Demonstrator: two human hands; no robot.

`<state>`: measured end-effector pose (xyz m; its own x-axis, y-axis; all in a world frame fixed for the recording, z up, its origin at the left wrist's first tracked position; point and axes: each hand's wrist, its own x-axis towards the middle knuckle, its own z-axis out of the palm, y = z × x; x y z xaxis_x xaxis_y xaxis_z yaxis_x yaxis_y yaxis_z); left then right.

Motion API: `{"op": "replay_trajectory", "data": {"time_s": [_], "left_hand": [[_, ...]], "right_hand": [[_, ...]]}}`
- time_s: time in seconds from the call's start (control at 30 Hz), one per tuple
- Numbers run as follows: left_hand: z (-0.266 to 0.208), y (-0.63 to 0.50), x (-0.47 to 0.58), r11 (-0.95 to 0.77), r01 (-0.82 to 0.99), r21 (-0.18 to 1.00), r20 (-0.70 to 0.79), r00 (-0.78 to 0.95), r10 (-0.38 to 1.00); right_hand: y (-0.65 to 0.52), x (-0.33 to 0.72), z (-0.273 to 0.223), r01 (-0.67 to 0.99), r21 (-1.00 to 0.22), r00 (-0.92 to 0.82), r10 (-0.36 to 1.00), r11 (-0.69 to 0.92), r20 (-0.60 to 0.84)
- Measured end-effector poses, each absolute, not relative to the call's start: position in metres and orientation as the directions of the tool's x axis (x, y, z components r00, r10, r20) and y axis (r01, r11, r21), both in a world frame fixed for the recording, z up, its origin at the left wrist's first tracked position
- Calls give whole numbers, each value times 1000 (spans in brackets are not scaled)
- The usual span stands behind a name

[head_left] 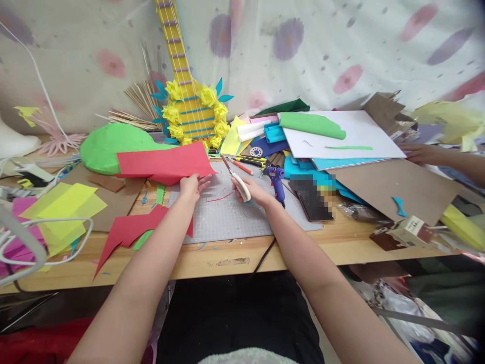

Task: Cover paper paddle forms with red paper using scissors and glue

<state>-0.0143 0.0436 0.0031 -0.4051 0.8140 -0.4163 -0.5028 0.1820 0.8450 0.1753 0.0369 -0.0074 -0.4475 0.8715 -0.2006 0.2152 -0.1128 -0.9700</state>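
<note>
Head view: our left hand (pixel 192 187) touched the lower edge of the red sheet (pixel 162 164), its fingers partly extended; we could not tell whether they gripped it. Our right hand (pixel 255 192) grasped the scissors (pixel 244 188) by the pale handle, blades pointing up and toward the left.

We located the red sheet at the left rear of the cutting mat (pixel 227 220), overlapping the green rounded piece (pixel 113 146). Our main working room lay on the mat between the forearms, where a thin red strip (pixel 220 197) rested. The red offcut (pixel 132 222) covered the mat's left edge, and its tip lay near the front edge of the table (pixel 197 269). On the right, the glue gun (pixel 276 179) and the phone (pixel 308 199) bounded our working room.

For containers, we noted a small carton (pixel 401 233) near the table's front edge at the right, just beside the brown cardboard (pixel 390 187); we could not see its contents. A co-worker's hand (pixel 417 153) was at the white board (pixel 364 131).
</note>
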Motion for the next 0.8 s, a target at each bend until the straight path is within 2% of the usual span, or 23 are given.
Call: {"op": "replay_trajectory", "data": {"time_s": [0.13,0.27,0.33,0.47,0.63,0.73,0.8], "left_hand": [[-5,35,-16,188,-364,912,-349,-450,822],[-10,21,-22,114,-319,941,-273,-516,812],[-10,18,-22,45,-360,932,-245,-534,809],[-6,17,-15,11,-537,844,-292,-440,849],[0,12,-13,-38,-725,688,-342,-370,864],[0,12,-13,-27,-780,625,-364,-323,874],[-3,14,-12,-20,-776,630,-365,-319,875]], "right_hand": [[39,190,0,161,-974,-603,766,-159,-224],[41,201,8,291,-933,-664,657,-213,-357],[40,203,10,368,-910,-675,618,-193,-404],[35,209,16,429,-894,-730,534,-126,-426],[38,218,22,467,-866,-732,469,-181,-493],[43,217,21,486,-849,-729,440,-206,-524],[45,213,20,485,-853,-742,427,-192,-518]]}}
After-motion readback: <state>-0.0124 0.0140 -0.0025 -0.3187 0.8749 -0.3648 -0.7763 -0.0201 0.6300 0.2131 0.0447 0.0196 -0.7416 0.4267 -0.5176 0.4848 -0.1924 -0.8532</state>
